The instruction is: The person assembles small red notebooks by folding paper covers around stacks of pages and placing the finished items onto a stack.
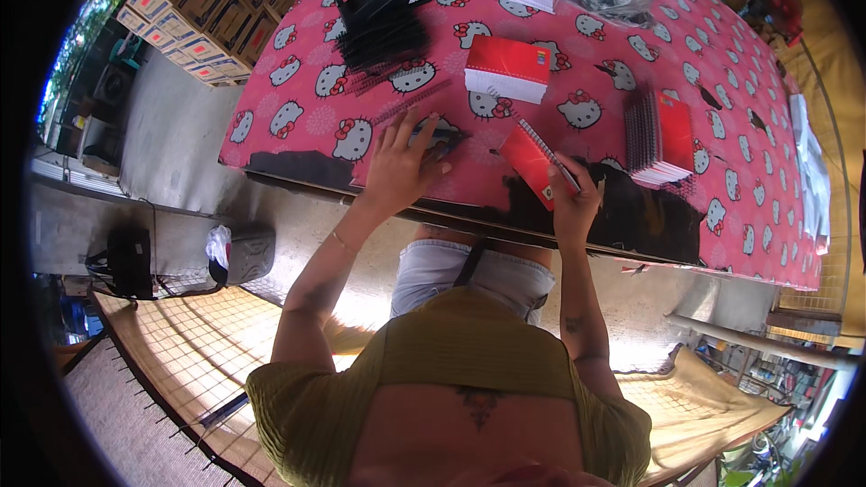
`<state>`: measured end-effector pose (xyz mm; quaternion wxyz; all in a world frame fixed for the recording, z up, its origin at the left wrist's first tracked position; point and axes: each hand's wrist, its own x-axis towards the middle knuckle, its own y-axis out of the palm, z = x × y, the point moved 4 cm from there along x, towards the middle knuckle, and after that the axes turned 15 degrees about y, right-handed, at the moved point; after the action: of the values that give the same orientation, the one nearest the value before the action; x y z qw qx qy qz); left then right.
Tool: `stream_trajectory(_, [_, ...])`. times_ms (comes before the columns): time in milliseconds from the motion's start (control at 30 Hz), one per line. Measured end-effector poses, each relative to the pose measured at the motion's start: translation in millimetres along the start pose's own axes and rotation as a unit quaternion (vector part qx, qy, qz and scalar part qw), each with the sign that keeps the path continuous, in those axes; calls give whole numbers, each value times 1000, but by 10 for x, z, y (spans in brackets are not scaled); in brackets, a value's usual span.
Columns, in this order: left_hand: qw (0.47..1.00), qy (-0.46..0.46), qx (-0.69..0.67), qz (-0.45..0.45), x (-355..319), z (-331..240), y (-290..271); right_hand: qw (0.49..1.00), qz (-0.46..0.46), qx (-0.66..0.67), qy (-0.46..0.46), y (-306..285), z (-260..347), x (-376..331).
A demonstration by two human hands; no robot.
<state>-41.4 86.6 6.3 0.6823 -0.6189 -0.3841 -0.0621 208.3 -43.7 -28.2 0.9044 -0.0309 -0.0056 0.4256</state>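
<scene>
Left hand (403, 159) spread flat on pink tablecloth (298, 81); right hand (574, 198) gripping red notebook (530, 159), tilted

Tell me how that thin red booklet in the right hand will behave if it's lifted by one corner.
The red booklet looks thin and soft-covered, so it would probably flex or droop rather than stay flat. It seems light: the right hand props it tilted by one edge alone. Its cover looks smooth, so it may slide easily on the pink tablecloth.
</scene>
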Motion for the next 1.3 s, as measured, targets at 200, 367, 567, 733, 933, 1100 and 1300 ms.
stream_trajectory(200, [984,-58,-111,125,121,102,67,999,-28,13,-8,37,14,-41])
stream_trajectory(367, [761,-258,-590,76,-27,18,194,1000,-16,-26,-2,14,-39,-69])
stream_trajectory(567, [563,-315,-755,119,-56,-853,255,995,-31,-68,-64,86,37,-118])
stream_trajectory(733, [414,-321,-830,190,40,-1123,285,998,0,-45,-37,145,2,-165])
stream_trajectory(933, [375,-358,-827,219,50,-1073,331,994,0,-73,-85,160,76,-242])
stream_trajectory(1100, [376,-365,-823,218,148,-1113,225,996,1,-57,-72,163,46,-220])
stream_trajectory(1300, [378,-369,-812,246,157,-1087,296,993,0,-53,-109,174,48,-238])
